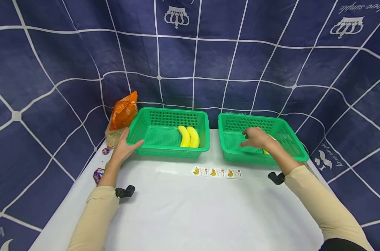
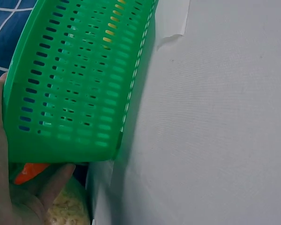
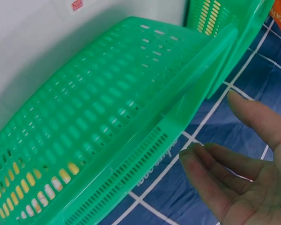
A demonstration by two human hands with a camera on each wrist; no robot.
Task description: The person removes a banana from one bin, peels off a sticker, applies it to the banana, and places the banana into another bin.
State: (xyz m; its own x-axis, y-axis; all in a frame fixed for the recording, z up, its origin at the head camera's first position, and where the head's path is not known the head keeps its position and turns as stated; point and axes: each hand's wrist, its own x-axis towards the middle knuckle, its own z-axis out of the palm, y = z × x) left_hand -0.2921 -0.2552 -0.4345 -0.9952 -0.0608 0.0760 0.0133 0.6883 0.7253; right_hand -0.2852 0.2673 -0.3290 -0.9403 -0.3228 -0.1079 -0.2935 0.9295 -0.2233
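Note:
My left hand [image 1: 124,148] is at the near left corner of the left green basket [image 1: 168,152], fingers along its side and thumb spread toward the front. In the left wrist view the fingers lie right at the basket's rim. Two yellow bananas [image 1: 194,137] lie side by side in that basket, toward its right end. My right hand [image 1: 257,137] hangs over the right green basket [image 1: 246,157], holding nothing, with thumb and fingers apart. Yellow fruit [image 1: 265,152] shows in that basket, partly hidden by my right hand and forearm.
Three banana-picture cards [image 1: 217,172] lie in a row on the white table [image 1: 193,212] before the baskets. An orange bag [image 1: 124,111] stands behind my left hand. A lollipop [image 1: 106,151] and a purple packet [image 1: 98,175] lie at the left edge. A blue curtain [image 1: 177,59] surrounds the table.

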